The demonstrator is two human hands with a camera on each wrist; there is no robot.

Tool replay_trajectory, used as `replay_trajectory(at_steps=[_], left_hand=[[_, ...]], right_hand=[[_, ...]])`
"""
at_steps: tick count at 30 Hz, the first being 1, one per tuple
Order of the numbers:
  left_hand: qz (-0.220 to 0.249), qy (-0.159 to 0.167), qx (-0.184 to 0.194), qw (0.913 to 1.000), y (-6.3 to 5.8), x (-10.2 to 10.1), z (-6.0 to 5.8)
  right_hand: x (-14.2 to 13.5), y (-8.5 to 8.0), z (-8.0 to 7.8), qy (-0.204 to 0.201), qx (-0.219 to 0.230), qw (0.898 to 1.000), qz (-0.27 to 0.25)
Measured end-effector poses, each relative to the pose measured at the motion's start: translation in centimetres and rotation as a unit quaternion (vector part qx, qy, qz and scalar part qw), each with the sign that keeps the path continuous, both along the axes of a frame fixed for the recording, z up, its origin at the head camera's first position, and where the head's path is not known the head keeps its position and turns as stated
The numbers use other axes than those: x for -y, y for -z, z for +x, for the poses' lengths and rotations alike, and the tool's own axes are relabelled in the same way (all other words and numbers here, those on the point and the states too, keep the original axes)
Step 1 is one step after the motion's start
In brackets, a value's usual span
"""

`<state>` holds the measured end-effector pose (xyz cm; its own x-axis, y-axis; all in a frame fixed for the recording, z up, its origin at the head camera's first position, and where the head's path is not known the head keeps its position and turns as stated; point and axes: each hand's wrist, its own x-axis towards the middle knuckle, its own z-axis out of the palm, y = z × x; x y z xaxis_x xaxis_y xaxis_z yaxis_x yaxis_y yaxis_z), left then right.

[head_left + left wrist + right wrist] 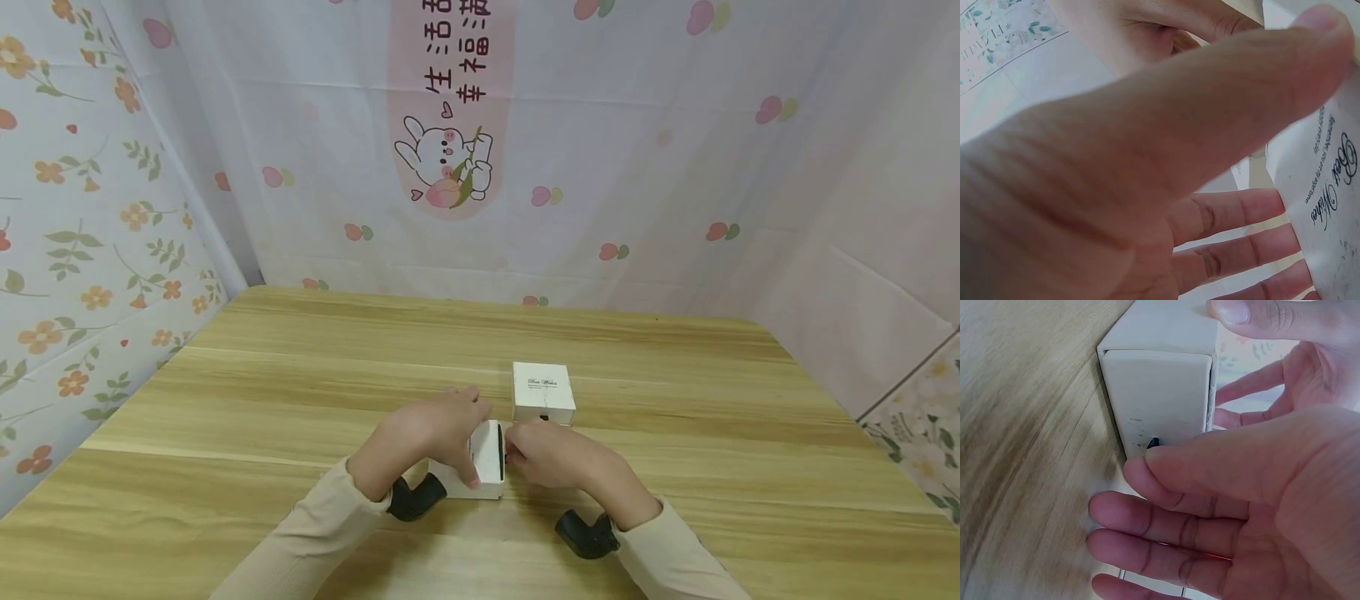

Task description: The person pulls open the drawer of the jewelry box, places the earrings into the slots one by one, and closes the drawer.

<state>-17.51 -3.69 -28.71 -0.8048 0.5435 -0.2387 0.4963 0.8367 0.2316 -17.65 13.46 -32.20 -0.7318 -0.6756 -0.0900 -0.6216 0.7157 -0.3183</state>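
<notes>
A small white drawer box (487, 483) lies at the near middle of the table. My left hand (442, 429) grips it from the left, thumb on the near part and fingers over the far side. Black "Best Wishes" lettering (1335, 181) shows on its face in the left wrist view. My right hand (551, 454) is at the box's right end. In the right wrist view its thumb and index finger pinch a short black pull tab (1153, 443) on the drawer front (1157, 394). A dark line runs along that end in the head view.
A second white box (543, 387) with printed lettering and a black tab sits just beyond my right hand. Both stand on a wood-grain table (360, 375). A patterned cloth (585, 150) hangs behind the table's far edge, with a floral one (90, 250) at the left.
</notes>
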Motion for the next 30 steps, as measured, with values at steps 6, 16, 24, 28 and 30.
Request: replay_trajectory(at_steps=[6, 16, 24, 28, 30], left_hand=[[-0.008, 0.0, -0.006, 1.0, -0.04, 0.01, 0.01], [-0.016, 0.0, -0.006, 0.9999, -0.1, 0.04, 0.04], [-0.015, -0.008, 0.0, 0.9999, -0.06, -0.03, 0.01], [-0.012, -0.011, 0.003, 0.9999, -0.04, -0.03, 0.04], [-0.012, -0.011, 0.004, 0.9999, -0.06, -0.02, 0.05]], right_hand=[[-0.09, -0.17, 0.01, -0.009, -0.001, 1.0, -0.001], [-0.29, -0.4, -0.02, -0.011, 0.003, 1.0, 0.01], [-0.62, -0.47, -0.09, -0.018, 0.005, 1.0, 0.009], [-0.76, -0.53, -0.12, -0.01, 0.017, 1.0, 0.013], [-0.81, -0.58, -0.12, -0.01, 0.019, 1.0, 0.014]])
